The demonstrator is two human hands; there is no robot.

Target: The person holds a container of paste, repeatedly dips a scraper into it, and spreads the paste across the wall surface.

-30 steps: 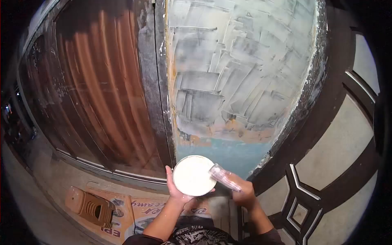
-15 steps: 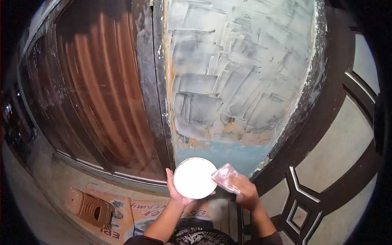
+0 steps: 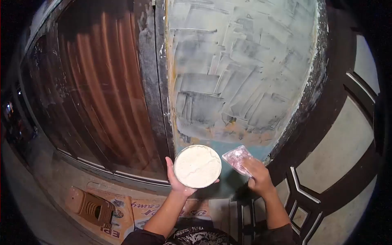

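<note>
At low centre, in front of the wall (image 3: 241,81), the tub (image 3: 221,168) sits in the left hand (image 3: 179,183). Tub is round, top facing the camera, filled nearly to the rim with off-white paste (image 3: 195,165). Paste has a rough ridge running diagonally across it, right side cut smoother.

Left hand: clamped on the tub from below, thumb up along its left side, fingertips just showing at lower right. Right hand (image 3: 258,173): clamped on the scraper (image 3: 236,159), fingers over its face. Scraper is a flat, pinkish plate smeared white, tilted, just right of the tub with a small gap, not touching it. Both hands well apart from each other, forearms coming up from the bottom edge.

Wall: grey-white coat with overlapping blade marks over most of it, orange-ish patches lower down, blue band at the bottom, partly behind tub and scraper. Dark post (image 3: 152,73) on its left, scuffed with white. Left of that, brown curtain (image 3: 108,94) behind a dark frame. Right side: dark brown door (image 3: 339,139) with pale panels. Lower left on the floor: stacked brown stools (image 3: 90,206) by a printed orange banner (image 3: 141,204). Patterned dark shirt (image 3: 200,237) at bottom centre.
</note>
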